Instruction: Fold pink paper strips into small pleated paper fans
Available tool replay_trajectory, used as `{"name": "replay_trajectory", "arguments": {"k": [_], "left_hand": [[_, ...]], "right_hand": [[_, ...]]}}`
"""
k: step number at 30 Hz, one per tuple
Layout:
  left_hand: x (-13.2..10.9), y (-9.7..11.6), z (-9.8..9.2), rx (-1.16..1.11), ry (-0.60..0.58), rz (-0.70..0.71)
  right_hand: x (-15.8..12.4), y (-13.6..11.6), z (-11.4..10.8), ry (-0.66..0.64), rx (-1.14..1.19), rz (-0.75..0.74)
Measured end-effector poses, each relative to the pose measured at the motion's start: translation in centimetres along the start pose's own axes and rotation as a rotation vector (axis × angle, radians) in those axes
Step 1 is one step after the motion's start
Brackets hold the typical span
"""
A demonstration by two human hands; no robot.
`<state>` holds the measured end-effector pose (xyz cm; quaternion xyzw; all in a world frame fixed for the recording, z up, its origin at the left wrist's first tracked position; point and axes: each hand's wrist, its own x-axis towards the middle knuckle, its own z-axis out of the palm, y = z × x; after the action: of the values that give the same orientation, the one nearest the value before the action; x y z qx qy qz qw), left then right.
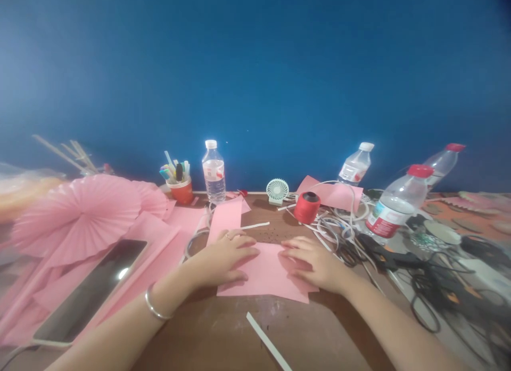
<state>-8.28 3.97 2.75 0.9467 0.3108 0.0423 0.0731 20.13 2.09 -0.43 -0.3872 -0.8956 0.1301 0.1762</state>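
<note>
A pink sheet of paper (267,270) lies on the brown table (223,328) in the middle of the view. My left hand (223,256) rests on its left part, fingers spread and pointing right; it wears a ring, and a silver bangle circles the wrist. On the right part of the sheet lies my right hand (315,262), its fingers also apart. Neither hand grips anything. Behind my left hand a pink strip of paper (227,216) reaches away from me. A thin white strip (268,341) sits in front of the sheet.
Pink folded paper fans (80,216), more pink paper and a phone (93,288) are at the left. Behind stand a pen cup (180,191), a bottle (214,174) and a small fan (277,191). A red object (307,207), cables and several bottles crowd the right.
</note>
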Motion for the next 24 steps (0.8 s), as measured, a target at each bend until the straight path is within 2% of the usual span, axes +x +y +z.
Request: {"name": "replay_trajectory", "arguments": {"k": [8,12,17,21,24], "left_hand": [[0.3,0.7,0.2,-0.184,-0.028,-0.106],[0.3,1.0,0.7,-0.092,-0.005,-0.081],[0.5,1.2,2.2,0.04,-0.017,-0.007],[0.8,1.6,3.2,0.114,0.03,-0.096],[1.0,1.6,3.4,0.107,0.047,-0.149]], "right_hand": [[-0.2,0.4,0.2,0.097,0.023,0.006],[-0.2,0.3,0.3,0.146,0.03,-0.008],[-0.2,1.0,0.8,0.164,-0.045,-0.011],[-0.1,1.4,1.0,0.208,-0.127,0.034],[0.2,0.9,0.7,0.117,-0.173,-0.001]]}}
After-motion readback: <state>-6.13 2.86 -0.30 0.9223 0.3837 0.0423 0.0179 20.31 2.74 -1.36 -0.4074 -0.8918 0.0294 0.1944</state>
